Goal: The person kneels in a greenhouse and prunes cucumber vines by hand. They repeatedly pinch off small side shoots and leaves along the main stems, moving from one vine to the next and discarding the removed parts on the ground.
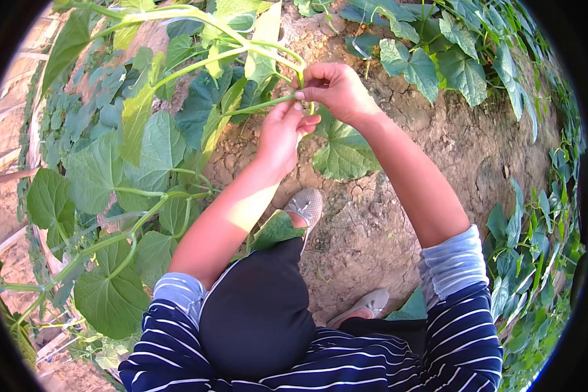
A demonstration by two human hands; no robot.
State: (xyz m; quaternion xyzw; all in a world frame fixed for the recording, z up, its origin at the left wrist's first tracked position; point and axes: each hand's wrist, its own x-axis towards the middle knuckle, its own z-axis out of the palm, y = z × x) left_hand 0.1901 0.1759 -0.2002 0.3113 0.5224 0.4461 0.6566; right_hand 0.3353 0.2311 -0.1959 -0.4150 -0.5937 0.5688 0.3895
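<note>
Both hands meet at a green vine stem (262, 105) near the top middle of the view. My left hand (285, 132) comes from below left, its thumb and fingers pinched at the stem's end. Touching it from the upper right, my right hand (334, 93) pinches the same joint, where a thicker looping vine (274, 51) bends down between the fingers. Just what lies between the fingertips is hidden. A broad lobed leaf (345, 149) hangs below the right hand. Yellow-green leaves (137, 122) hang from the vine to the left.
Leafy vines (103, 166) fill the left side, one long stem (142, 220) running close by my left forearm. More vines (460, 63) grow along the right. Cracked dry soil (362, 235) lies between, with my two light shoes (307, 205) on it. A leaf (277, 230) touches my knee.
</note>
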